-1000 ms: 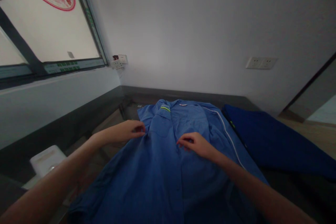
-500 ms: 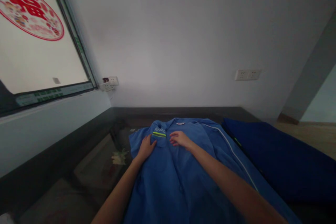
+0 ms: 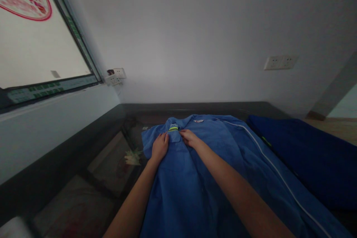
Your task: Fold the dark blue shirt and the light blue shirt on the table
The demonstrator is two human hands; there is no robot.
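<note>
A blue work shirt point(image 3: 223, 160) with white piping along one sleeve lies spread on the dark tabletop, its collar at the far end. My left hand point(image 3: 160, 147) is at the left side of the chest pocket, fingers closed together on the cloth. Opposite it, my right hand point(image 3: 190, 138) pinches the fabric by the front edge of the shirt. Between both hands, the pocket's yellow-green stripe point(image 3: 173, 128) looks bunched and partly folded. My fingertips are partly hidden in the cloth.
A darker blue folded garment point(image 3: 304, 156) lies to the right of the shirt. The glossy dark table point(image 3: 107, 156) meets the wall behind, where sockets point(image 3: 281, 62) are mounted. A window point(image 3: 44, 44) is at the left. A blurred white object point(image 3: 15, 227) shows at the lower left.
My right hand, earlier held just above the shirt with loose fingers, has come down and closed on its cloth. My left fingers have drawn together. The view has shifted slightly.
</note>
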